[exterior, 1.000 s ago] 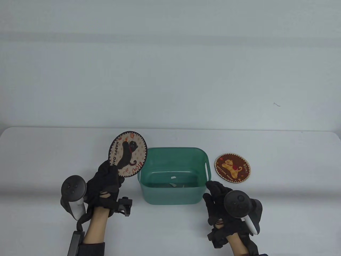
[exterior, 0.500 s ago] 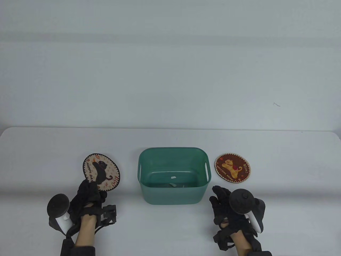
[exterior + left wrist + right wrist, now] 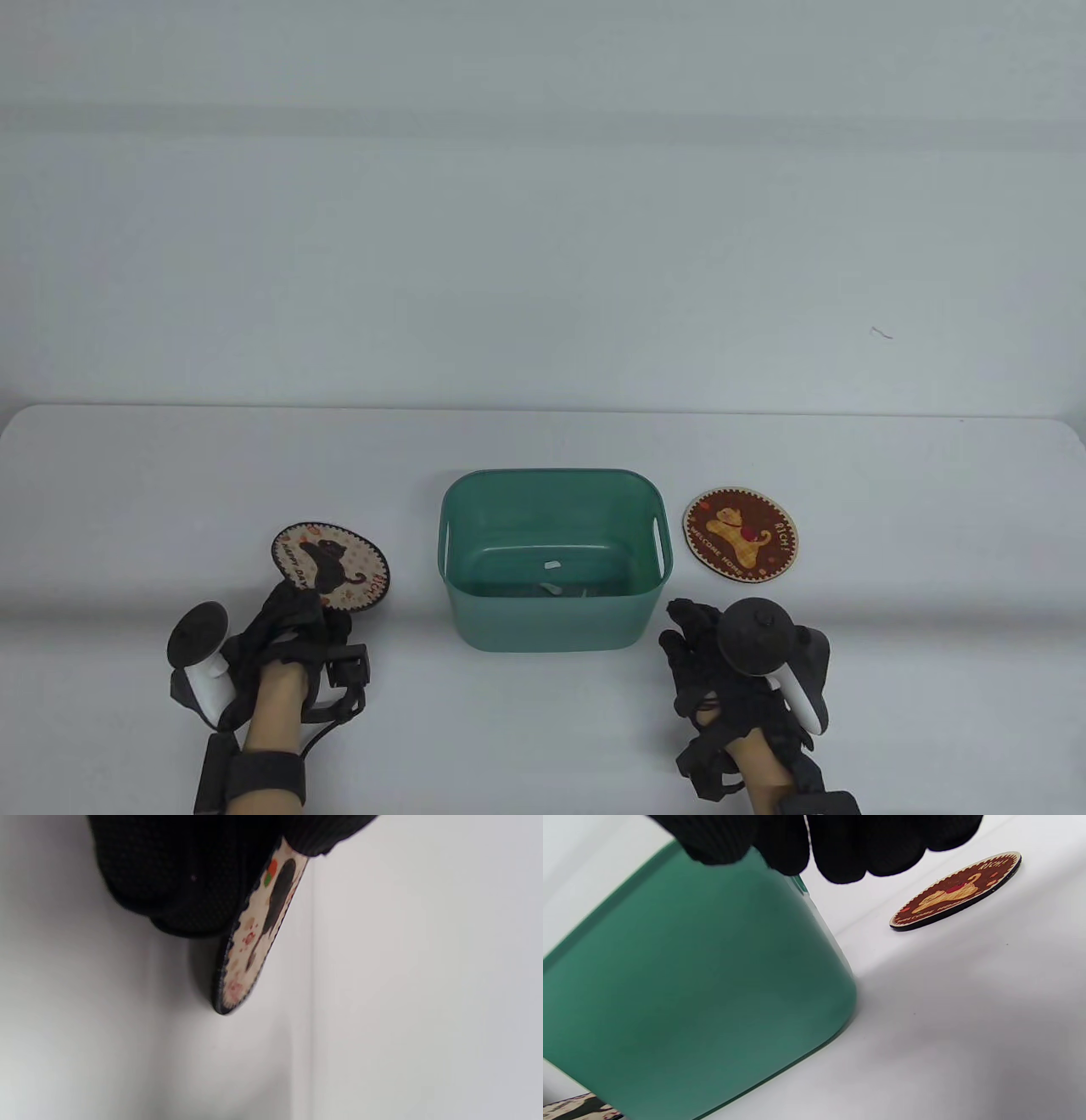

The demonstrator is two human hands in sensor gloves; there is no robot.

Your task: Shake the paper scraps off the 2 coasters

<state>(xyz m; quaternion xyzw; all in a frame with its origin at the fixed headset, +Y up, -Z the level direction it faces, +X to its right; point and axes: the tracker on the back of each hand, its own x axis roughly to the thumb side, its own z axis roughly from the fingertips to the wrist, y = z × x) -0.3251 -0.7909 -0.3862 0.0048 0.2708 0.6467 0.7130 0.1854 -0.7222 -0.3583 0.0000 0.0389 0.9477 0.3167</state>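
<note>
Now the left hand [image 3: 288, 624] has lowered the cream coaster [image 3: 331, 566] almost flat.

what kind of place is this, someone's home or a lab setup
Most likely a staged recording setup, not a home: a plain white table against a bare pale wall, both hands in sensor gloves with trackers, left hand, right hand, and only a green bin and two coasters laid out.

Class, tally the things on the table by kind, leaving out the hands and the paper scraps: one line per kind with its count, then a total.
Coasters: 2 (cream coaster, held by the left hand; brown coaster)
Green bins: 1 (green bin)
Total: 3
</note>
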